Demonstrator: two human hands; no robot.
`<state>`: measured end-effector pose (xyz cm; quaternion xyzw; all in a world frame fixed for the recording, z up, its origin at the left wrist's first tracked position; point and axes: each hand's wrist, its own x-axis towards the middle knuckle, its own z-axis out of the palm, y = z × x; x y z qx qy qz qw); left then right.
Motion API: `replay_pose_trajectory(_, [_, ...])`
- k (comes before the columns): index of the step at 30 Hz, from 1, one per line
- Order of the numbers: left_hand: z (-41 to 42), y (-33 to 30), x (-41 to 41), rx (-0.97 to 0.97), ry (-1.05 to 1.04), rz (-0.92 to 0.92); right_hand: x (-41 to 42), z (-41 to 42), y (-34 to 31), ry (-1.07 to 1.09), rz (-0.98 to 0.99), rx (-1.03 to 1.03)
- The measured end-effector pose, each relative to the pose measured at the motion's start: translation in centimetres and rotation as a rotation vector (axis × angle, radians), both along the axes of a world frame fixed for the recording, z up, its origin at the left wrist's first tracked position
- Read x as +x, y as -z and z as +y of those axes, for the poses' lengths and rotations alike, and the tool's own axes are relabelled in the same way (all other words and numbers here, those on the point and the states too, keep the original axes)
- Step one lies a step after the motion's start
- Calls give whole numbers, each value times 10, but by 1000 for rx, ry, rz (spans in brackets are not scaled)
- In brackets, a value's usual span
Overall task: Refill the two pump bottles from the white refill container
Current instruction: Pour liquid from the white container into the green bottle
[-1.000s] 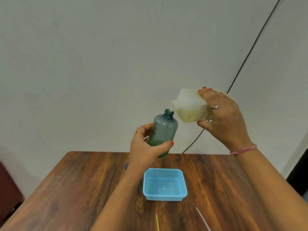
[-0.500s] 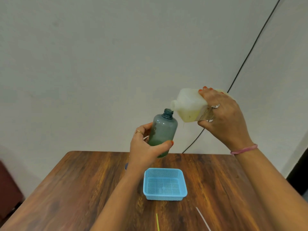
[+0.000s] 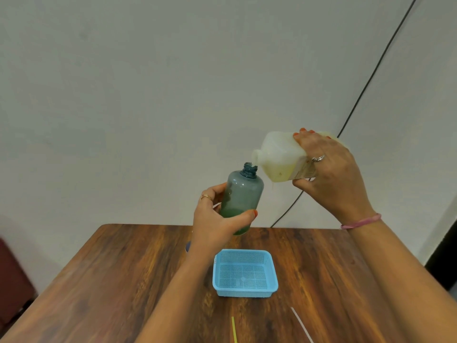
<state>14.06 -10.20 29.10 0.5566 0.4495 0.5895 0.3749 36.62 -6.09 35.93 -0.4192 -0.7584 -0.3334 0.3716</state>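
Our left hand [image 3: 217, 219] is wrapped around the lower half of a grey-blue bottle [image 3: 243, 191], thumb across its front and fingers behind, holding it up off the desk [image 3: 111, 280] and tilted slightly to the right. The bottle has no pump on it; its threaded neck is open, and a little green liquid sits at the bottom. Our right hand [image 3: 331, 174] grips the back end of the white refill container [image 3: 279, 158], tipped nearly on its side so that its spout points left, just above and beside the bottle's neck. Yellowish liquid lies along the container's lower side. Below and between our hands, a light blue basket [image 3: 244, 294] rests on the desk. Nearer to us lie a thin yellow strip [image 3: 234, 329] and a white strip [image 3: 300, 323]. Behind our right hand, a black cable [image 3: 371, 75] runs down the wall.
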Motion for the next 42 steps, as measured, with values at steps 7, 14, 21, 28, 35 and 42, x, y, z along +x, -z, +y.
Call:
replay_pose_trajectory(7, [2, 1, 1, -1, -5, -4, 0, 1, 0, 3, -6, 24])
replay_pose_trajectory(14, [4, 2, 1, -7, -6, -3, 2, 3, 0, 10, -20, 27])
replay_pose_trajectory(21, [6, 1, 2, -8, -11, 1, 2, 5, -1, -6, -21, 34])
replay_pose_trajectory(28, [5, 2, 2, -7, -6, -3, 3, 5, -1, 6, -24, 43])
replay_pose_trajectory(35, [6, 3, 2, -11, -6, -20, 1, 4, 1, 10, -36, 40])
replay_pose_trajectory(42, [8, 5, 2, -8, -14, -20, 1, 4, 0, 14, -40, 37])
